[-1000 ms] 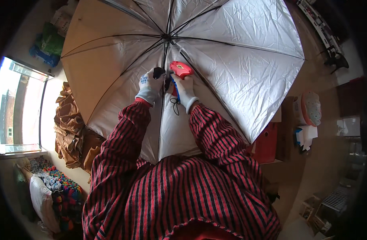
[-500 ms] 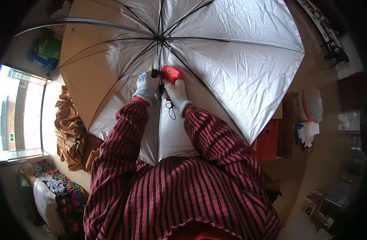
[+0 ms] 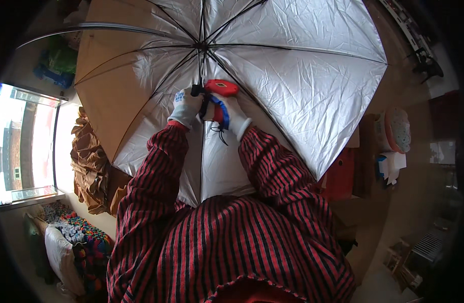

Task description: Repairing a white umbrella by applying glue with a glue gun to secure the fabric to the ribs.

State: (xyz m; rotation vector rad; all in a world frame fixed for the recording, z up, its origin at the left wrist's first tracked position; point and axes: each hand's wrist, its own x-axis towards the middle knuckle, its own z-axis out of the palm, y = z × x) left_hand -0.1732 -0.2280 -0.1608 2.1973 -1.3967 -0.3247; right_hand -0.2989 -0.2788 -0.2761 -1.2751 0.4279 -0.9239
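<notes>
An opened umbrella [image 3: 303, 96] spreads before me, its silvery inner side facing me and dark ribs meeting at a hub [image 3: 200, 46]. My left hand [image 3: 185, 103], in a white glove with blue print, is closed around the black part [image 3: 196, 90] at the lower end of the shaft. In my right hand [image 3: 234, 112], also gloved, is a red-and-blue handheld tool [image 3: 223, 87], with its red head against the black part or right beside it. A thin black cord loop [image 3: 221, 135] dangles below. The glove partly covers the tool, so its exact kind is unclear.
Crumpled brown paper [image 3: 89, 161] is heaped on the left, near a bright window [image 3: 27, 141]. Colourful fabric [image 3: 85, 230] lies at lower left. Beyond the umbrella's right edge are a red box [image 3: 339, 174] and a white-and-pink tub [image 3: 393, 130]. A curved metal bar [image 3: 105, 27] crosses upper left.
My right wrist has turned, swinging the red tool head sideways and bringing its blue handle into view. The cord loop has swung right. My left hand keeps its grip almost in place.
</notes>
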